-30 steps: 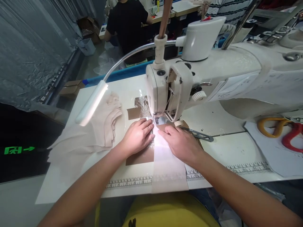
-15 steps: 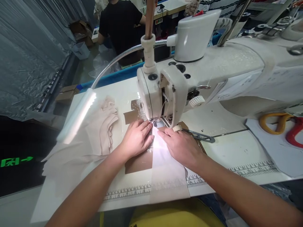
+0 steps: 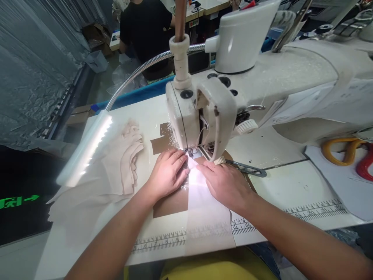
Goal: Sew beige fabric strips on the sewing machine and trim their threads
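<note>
Only ruler numerals [image 3: 159,242], unreadable.

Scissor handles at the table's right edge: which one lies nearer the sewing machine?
The yellow handle lies nearer the sewing machine, tucked by its base; the red handle lies farther right, at the picture's edge.

The needle is hidden behind the head of the sewing machine [image 3: 201,112], whose body is cut off by the right edge. The glare of the lamp [image 3: 84,149] washes out the fabric strip [image 3: 208,217] between the left hand [image 3: 167,173] and the right hand [image 3: 227,184]. The scissors [image 3: 346,155] are cut off at the right edge. The ruler marks [image 3: 159,243] on the counter [image 3: 291,182] are too small to read.
</note>
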